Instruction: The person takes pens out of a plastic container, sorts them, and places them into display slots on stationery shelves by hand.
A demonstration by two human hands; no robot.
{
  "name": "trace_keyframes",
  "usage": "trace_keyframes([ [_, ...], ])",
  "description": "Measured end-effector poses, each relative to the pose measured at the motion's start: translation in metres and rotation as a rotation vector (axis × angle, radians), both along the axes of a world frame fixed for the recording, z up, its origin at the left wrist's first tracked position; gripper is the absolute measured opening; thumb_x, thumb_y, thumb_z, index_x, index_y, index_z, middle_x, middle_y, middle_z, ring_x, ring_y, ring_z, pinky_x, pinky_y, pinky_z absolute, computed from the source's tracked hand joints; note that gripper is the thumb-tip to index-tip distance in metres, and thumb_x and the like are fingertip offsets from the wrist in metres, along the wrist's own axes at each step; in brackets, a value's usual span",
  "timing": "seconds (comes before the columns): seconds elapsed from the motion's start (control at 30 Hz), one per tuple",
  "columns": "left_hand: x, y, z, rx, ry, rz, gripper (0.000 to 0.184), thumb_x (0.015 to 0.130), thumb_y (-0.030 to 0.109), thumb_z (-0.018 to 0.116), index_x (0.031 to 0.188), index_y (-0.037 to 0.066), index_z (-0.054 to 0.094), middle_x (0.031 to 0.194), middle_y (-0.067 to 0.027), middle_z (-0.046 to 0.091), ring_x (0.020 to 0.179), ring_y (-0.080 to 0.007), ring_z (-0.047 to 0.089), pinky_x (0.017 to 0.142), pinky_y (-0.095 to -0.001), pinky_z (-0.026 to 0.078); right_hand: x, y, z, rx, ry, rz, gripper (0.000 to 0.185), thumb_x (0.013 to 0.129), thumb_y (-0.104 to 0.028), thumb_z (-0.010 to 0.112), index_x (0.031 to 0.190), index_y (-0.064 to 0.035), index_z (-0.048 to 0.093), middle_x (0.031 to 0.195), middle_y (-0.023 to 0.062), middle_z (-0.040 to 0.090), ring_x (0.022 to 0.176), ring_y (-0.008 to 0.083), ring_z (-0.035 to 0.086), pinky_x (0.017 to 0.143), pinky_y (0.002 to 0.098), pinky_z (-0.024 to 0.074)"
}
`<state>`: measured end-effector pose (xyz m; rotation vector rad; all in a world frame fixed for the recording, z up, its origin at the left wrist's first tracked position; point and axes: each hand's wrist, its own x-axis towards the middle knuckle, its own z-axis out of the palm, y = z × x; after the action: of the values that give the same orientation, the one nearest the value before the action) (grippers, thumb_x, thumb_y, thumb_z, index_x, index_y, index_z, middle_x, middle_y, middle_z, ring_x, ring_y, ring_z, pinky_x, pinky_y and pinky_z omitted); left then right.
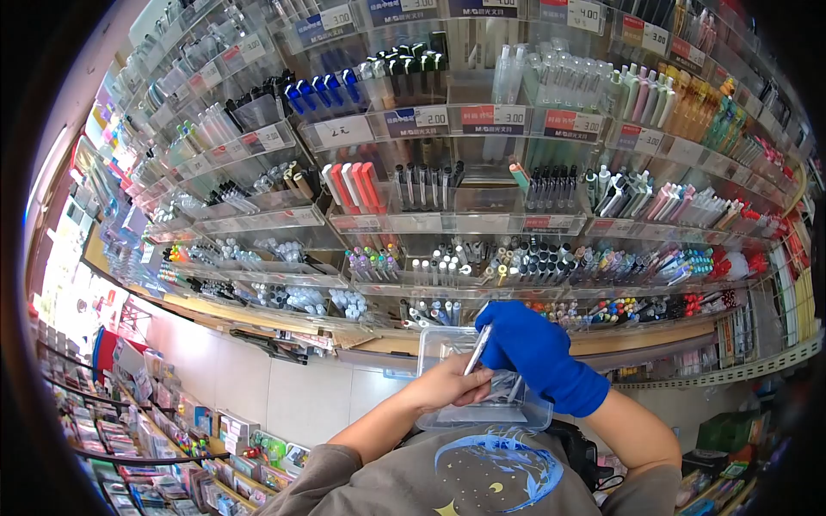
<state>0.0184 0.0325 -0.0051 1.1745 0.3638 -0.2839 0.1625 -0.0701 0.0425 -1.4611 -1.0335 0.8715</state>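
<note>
A slim white pen (477, 351) slants between my two hands above a clear plastic box (439, 419). My left hand (447, 384) is bare, its fingers closed around the lower end of the pen. On my right hand (532, 348) is a blue glove, and its fingers are pinched on the pen's upper part. Beneath my hands, some light slender items lie inside the box, partly hidden by the hands. The box is close against my body, just below the front edge of the shelf.
Tiered clear shelves (482, 221) full of pens, with price labels, rise in front. A wooden ledge (637, 336) runs beneath them. Racks of packaged goods (129, 430) stand at the lower left, and a wire rack (779, 353) at the right. Pale floor tiles (297, 391) show below.
</note>
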Motion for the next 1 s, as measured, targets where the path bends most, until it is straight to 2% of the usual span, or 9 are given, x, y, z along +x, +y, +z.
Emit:
trace_keyframes([
  [0.17, 0.0, -0.011, 0.008, -0.108, -0.08, 0.116, 0.023, 0.092, 0.026, 0.045, 0.099, 0.004, 0.045, 0.067, -0.0018, 0.05, 0.052, -0.0066, 0.045, 0.045, -0.0186, 0.034, -0.001, 0.0, -0.005, -0.064, 0.138, -0.083, 0.015, 0.086, -0.015, 0.046, 0.089, -0.0036, 0.054, 0.076, 0.0047, 0.054, 0.067, 0.0126, 0.053, 0.06, 0.025, 0.0438],
  [0.23, -0.002, -0.013, 0.011, -0.173, -0.166, 0.246, 0.025, 0.092, 0.027, 0.043, 0.103, 0.004, 0.044, 0.07, -0.0018, 0.05, 0.057, -0.0077, 0.048, 0.049, -0.0188, 0.037, 0.009, 0.005, -0.007, -0.053, -0.295, -0.141, 0.014, 0.086, -0.016, 0.046, 0.086, -0.0034, 0.053, 0.073, 0.0046, 0.053, 0.061, 0.0128, 0.052, 0.055, 0.0253, 0.0431],
  [0.3, -0.008, -0.009, 0.015, -0.213, -0.158, 0.211, 0.028, 0.093, 0.029, 0.04, 0.103, 0.004, 0.046, 0.071, -0.0027, 0.052, 0.063, -0.0092, 0.051, 0.054, -0.0198, 0.04, 0.016, 0.005, -0.015, -0.014, -0.289, -0.206, 0.014, 0.086, -0.016, 0.046, 0.084, -0.0033, 0.053, 0.07, 0.0043, 0.053, 0.057, 0.0127, 0.052, 0.052, 0.0251, 0.0426],
  [0.37, -0.011, -0.007, 0.011, -0.192, -0.17, 0.183, 0.03, 0.093, 0.03, 0.041, 0.102, 0.002, 0.049, 0.071, -0.0042, 0.053, 0.062, -0.0105, 0.051, 0.052, -0.0203, 0.039, 0.019, 0.005, -0.024, 0.054, 0.157, -0.276, 0.015, 0.086, -0.016, 0.045, 0.083, -0.0034, 0.053, 0.068, 0.0038, 0.052, 0.056, 0.0123, 0.052, 0.051, 0.0246, 0.0425],
  [0.47, -0.011, -0.009, 0.01, -0.068, -0.188, 0.243, 0.021, 0.093, 0.021, 0.043, 0.099, 0.002, 0.05, 0.072, -0.0049, 0.057, 0.061, -0.01, 0.052, 0.053, -0.0202, 0.041, 0.009, 0.005, -0.012, 0.1, -0.03, -0.337, 0.014, 0.087, -0.012, 0.042, 0.084, -0.0036, 0.053, 0.064, 0.0032, 0.048, 0.052, 0.01, 0.047, 0.048, 0.0239, 0.039],
  [0.6, -0.006, -0.02, 0.007, 0.405, -0.199, 0.397, 0.012, 0.09, 0.007, 0.045, 0.098, 0.001, 0.05, 0.077, -0.0071, 0.06, 0.063, -0.0083, 0.055, 0.056, -0.0204, 0.043, 0.003, 0.005, -0.005, 0.117, -0.108, -0.374, 0.012, 0.085, -0.008, 0.042, 0.087, -0.0032, 0.053, 0.063, 0.0044, 0.047, 0.051, 0.0121, 0.047, 0.049, 0.0246, 0.0388],
  [0.7, -0.006, -0.023, 0.011, 0.343, -0.186, 0.408, 0.016, 0.092, 0.013, 0.044, 0.099, 0.001, 0.05, 0.077, -0.008, 0.061, 0.062, -0.0107, 0.057, 0.055, -0.0207, 0.044, 0.005, 0.005, -0.013, 0.135, -0.389, -0.337, 0.011, 0.083, -0.008, 0.045, 0.088, -0.0036, 0.054, 0.066, 0.0057, 0.05, 0.054, 0.0148, 0.05, 0.052, 0.0261, 0.0401],
  [0.9, -0.005, -0.013, 0.015, -0.261, -0.256, 0.322, 0.025, 0.094, 0.024, 0.039, 0.096, 0.002, 0.049, 0.076, -0.0104, 0.06, 0.057, -0.0143, 0.059, 0.048, -0.023, 0.046, -0.013, -0.002, -0.029, 0.093, -0.633, -0.187, 0.009, 0.082, -0.011, 0.048, 0.083, -0.0052, 0.055, 0.076, 0.0058, 0.055, 0.064, 0.0165, 0.053, 0.058, 0.0273, 0.0419],
  [1.0, -0.005, -0.014, 0.018, -0.142, -0.2, 0.336, 0.019, 0.093, 0.019, 0.04, 0.093, 0.002, 0.048, 0.073, -0.0095, 0.059, 0.055, -0.0134, 0.058, 0.047, -0.022, 0.046, -0.014, 0.0, -0.023, 0.032, -0.653, -0.114, 0.008, 0.081, -0.009, 0.05, 0.084, -0.0052, 0.055, 0.078, 0.0068, 0.055, 0.069, 0.0184, 0.055, 0.062, 0.028, 0.0427],
])
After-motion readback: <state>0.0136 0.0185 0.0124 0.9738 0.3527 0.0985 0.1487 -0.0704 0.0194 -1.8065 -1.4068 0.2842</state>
